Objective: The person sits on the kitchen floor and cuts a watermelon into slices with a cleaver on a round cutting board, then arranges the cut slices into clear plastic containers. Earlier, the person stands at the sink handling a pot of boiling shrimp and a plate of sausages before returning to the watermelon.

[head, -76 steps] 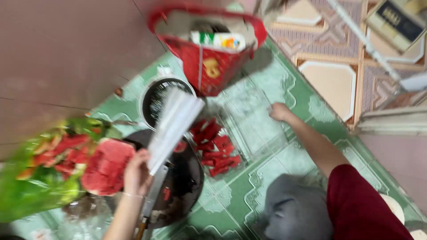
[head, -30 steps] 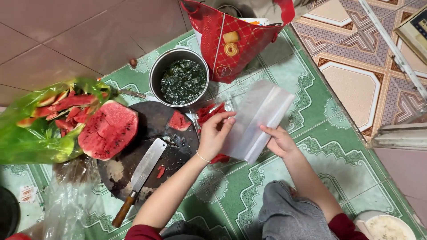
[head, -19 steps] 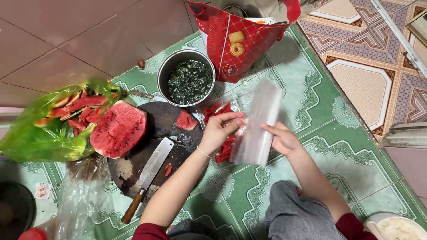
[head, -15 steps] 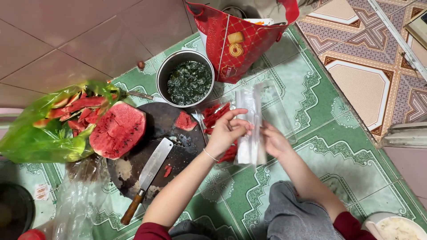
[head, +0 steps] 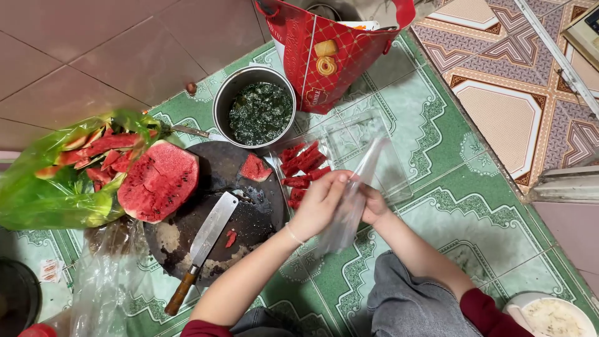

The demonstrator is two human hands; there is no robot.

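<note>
We have a clear plastic bag (head: 350, 203) pinched between both hands, held just above the green patterned floor (head: 437, 125), its top end pointing up and away from us. Our left hand (head: 319, 205) has its fingers (head: 337, 181) curled shut on the bag's near edge, and our right hand (head: 373, 206) closes on it from the other side, mostly hidden behind the plastic, so the two hands meet through the film. Just beyond our fingers sits a clear plastic tray (head: 368, 146) on the floor, with red watermelon strips (head: 302, 167) lying at its end towards our left hand. To the left of our left hand is the round dark cutting board (head: 249, 218), carrying a small watermelon wedge (head: 254, 168), a cleaver (head: 203, 246) with a wooden handle and, further out, a big cut watermelon piece (head: 157, 182). Further left again, a green plastic bag (head: 43, 193) holds watermelon rinds (head: 103, 150). Beyond the board, well away from our fingers, stands a metal pot (head: 254, 107) of dark chopped greens, and beside it a red gift bag (head: 331, 56). Near our right elbow, a white bowl (head: 552, 315) peeks in at the corner.
</note>
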